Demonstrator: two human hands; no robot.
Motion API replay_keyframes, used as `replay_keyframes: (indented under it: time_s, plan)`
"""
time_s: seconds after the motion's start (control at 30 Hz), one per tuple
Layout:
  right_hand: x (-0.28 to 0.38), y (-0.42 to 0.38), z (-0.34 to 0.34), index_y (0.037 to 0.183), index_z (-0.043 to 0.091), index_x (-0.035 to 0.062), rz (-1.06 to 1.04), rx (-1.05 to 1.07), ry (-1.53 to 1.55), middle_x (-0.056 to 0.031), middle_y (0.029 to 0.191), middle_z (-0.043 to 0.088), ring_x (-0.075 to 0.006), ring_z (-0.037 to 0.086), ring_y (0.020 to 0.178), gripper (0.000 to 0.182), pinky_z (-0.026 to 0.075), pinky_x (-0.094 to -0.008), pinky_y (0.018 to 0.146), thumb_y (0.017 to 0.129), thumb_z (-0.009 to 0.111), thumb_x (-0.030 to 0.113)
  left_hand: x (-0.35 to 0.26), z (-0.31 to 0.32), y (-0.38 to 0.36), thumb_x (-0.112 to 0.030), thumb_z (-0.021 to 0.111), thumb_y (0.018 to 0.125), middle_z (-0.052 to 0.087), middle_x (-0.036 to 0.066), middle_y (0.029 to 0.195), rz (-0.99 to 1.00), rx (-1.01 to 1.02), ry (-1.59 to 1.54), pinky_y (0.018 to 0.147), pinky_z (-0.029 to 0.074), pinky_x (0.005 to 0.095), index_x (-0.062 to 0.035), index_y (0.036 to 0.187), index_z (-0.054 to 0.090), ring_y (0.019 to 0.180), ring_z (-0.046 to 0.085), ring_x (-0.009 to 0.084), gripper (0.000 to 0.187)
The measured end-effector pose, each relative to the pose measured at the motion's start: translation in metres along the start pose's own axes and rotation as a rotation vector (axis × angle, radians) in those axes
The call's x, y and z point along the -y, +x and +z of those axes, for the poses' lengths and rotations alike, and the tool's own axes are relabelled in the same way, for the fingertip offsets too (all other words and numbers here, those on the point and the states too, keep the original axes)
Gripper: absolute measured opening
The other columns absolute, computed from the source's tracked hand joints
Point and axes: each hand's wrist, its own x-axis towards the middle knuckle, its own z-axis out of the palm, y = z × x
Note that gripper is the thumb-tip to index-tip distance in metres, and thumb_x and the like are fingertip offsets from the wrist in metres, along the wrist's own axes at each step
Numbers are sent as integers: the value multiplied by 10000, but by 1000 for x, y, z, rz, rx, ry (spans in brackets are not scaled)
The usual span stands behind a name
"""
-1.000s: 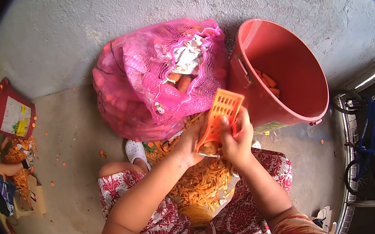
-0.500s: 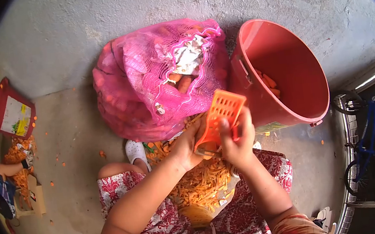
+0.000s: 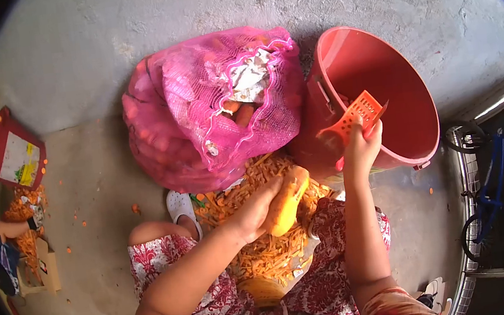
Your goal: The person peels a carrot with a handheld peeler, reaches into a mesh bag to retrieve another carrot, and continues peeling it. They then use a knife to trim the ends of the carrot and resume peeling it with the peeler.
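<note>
My left hand is closed round a thick yellow-orange carrot, tilted over the heap of peelings between my legs. Its surface looks smooth and bright. Off to the right, my right hand grips an orange plastic peeler with holes through its flat body. That tool is held up in front of the rim of a large red bucket, apart from the carrot. Part of the peeler is covered by my fingers.
A pink mesh sack of carrots stands against the wall, torn open with whitish paper showing. At far left, another person's arm is near more peelings and a smaller red bucket. A blue bicycle stands at right.
My hands have moved apart. My right hand carried the peeler up and right towards the bucket. The carrot in my left hand now shows plainly.
</note>
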Motion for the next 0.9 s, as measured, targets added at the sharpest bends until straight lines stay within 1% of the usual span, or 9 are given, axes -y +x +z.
replay_keyframes:
  time_s: [0.03, 0.07, 0.13, 0.23, 0.33, 0.43, 0.63, 0.7, 0.9]
  plan:
    - [2, -3, -1, 961, 442, -2, 14, 10, 34, -40, 804, 539, -94, 514, 661, 170, 435, -222, 592, 828, 490, 93, -3, -4, 2, -417, 374, 861, 557, 15, 892, -35, -5, -66, 668, 463, 273, -104, 1050, 497, 775, 549, 107, 386]
    - [8, -11, 4, 973, 432, 5, -166, 115, 80, -46, 804, 536, -92, 514, 675, 183, 435, -218, 608, 829, 492, 99, -5, -10, 4, -419, 392, 855, 557, 10, 883, -69, -11, -134, 661, 467, 279, -107, 1046, 500, 766, 550, 107, 381]
    - [38, -49, 13, 991, 408, -19, 117, 326, 366, -75, 830, 542, -80, 504, 698, 210, 424, -219, 640, 820, 491, 73, -9, -17, 7, -401, 446, 834, 549, -9, 828, 8, 19, -101, 601, 485, 329, -117, 1036, 502, 701, 544, 103, 353]
    - [41, -69, 17, 1003, 402, -21, 21, 468, 313, -74, 805, 568, -68, 516, 688, 212, 435, -210, 616, 822, 481, 56, -9, -15, 16, -342, 453, 835, 584, 34, 876, 54, -47, -235, 611, 487, 316, -86, 1009, 509, 746, 577, 155, 315]
    - [41, -74, 13, 997, 408, -15, -86, 503, 96, -117, 746, 586, -163, 585, 659, 241, 452, -265, 590, 802, 508, 86, -12, -6, 15, -333, 453, 836, 585, 33, 904, 60, -54, -259, 681, 483, 298, -68, 1012, 510, 788, 576, 148, 323]
    - [42, -74, 11, 995, 410, -12, -63, 537, 71, -133, 744, 586, -208, 596, 659, 250, 455, -284, 592, 796, 514, 96, -12, -10, 13, -321, 435, 845, 581, 48, 931, 57, 15, -223, 743, 472, 296, -52, 1019, 505, 836, 571, 158, 328]
    - [33, -76, 9, 1011, 406, -16, -241, 480, 86, -132, 761, 587, -201, 600, 677, 260, 458, -288, 605, 798, 508, 92, -11, -4, 10, -258, 371, 877, 568, 80, 972, 92, -32, -289, 777, 460, 318, -46, 1047, 489, 892, 556, 178, 296]
    - [37, -76, 9, 1015, 406, -16, -159, 517, 73, -136, 772, 586, -200, 599, 683, 262, 458, -286, 608, 797, 507, 89, -12, -3, 10, -244, 353, 883, 566, 84, 976, 97, -33, -307, 782, 457, 323, -47, 1058, 481, 904, 551, 180, 293]
    - [24, -73, 14, 996, 427, -5, -221, 409, 39, -138, 790, 586, -194, 597, 701, 220, 459, -278, 606, 804, 493, 79, -12, 5, 9, -312, 383, 870, 570, 85, 946, 132, -110, -271, 673, 495, 319, -46, 1066, 470, 796, 583, 190, 341]
